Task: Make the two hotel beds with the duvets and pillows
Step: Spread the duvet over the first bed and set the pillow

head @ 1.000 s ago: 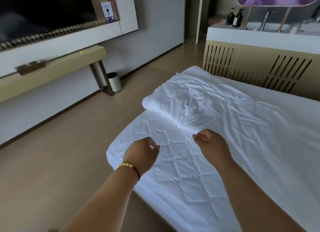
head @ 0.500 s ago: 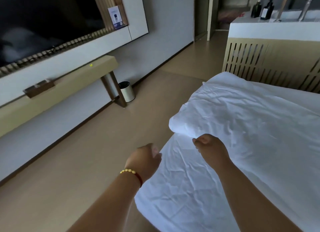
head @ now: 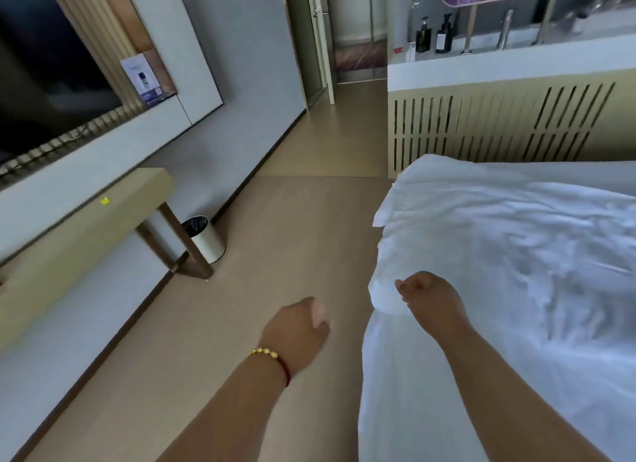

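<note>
The right hand (head: pixel 432 301) gripped the edge of the white duvet (head: pixel 499 255) on the bed (head: pixel 395 392). The left hand (head: pixel 297 330), fingers curled, hung over the floor (head: pixel 275 255) beside it. A bin (head: pixel 205 237) stood by the wall.

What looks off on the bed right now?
The duvet is wrinkled and bunched, its near corner folded back, leaving the sheet bare at the bed's edge. The right hand is at that fold; the left hand hangs over the floor.

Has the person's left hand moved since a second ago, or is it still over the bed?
Yes. The left hand has moved off the bed's edge and now hangs over the floor, on the side toward the bin.
</note>
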Tool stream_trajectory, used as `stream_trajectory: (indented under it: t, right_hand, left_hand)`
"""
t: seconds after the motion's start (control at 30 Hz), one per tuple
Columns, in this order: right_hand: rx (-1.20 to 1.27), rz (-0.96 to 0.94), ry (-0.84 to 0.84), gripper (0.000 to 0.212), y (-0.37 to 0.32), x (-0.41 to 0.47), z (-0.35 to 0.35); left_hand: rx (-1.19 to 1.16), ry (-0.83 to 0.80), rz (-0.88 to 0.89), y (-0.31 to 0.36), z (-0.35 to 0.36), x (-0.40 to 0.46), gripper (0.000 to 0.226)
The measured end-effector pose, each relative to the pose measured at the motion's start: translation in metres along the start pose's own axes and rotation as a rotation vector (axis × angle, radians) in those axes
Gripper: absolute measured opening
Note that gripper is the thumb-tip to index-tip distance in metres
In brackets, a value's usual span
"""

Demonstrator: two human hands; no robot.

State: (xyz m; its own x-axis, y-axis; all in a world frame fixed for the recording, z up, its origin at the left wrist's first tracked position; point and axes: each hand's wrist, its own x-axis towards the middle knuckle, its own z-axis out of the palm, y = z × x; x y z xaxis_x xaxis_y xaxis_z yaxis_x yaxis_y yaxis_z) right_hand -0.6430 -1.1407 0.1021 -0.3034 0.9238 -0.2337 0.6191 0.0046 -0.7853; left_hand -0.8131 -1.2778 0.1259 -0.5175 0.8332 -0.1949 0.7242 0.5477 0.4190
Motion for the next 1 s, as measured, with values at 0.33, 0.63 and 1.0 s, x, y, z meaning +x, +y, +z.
stream_trajectory:
  t: [0.33, 0.63, 1.0]
  right_hand:
    - [-0.071, 0.201, 0.066, 0.031, -0.072, 0.024, 0.103]
    - [-0.009, 0.554, 0.323, 0.035, -0.008, 0.107, 0.073]
    - [0.102, 0.866, 0.410, 0.022, 0.045, 0.282, 0.018]
  left_hand:
    - [0.016, -0.154, 0.177, -0.109, -0.072, 0.125, 0.017]
    - [0.088, -0.402, 0.450, -0.028, -0.022, 0.258, 0.033]
    - [0.296, -0.454, 0.672, 0.132, 0.019, 0.497, 0.067]
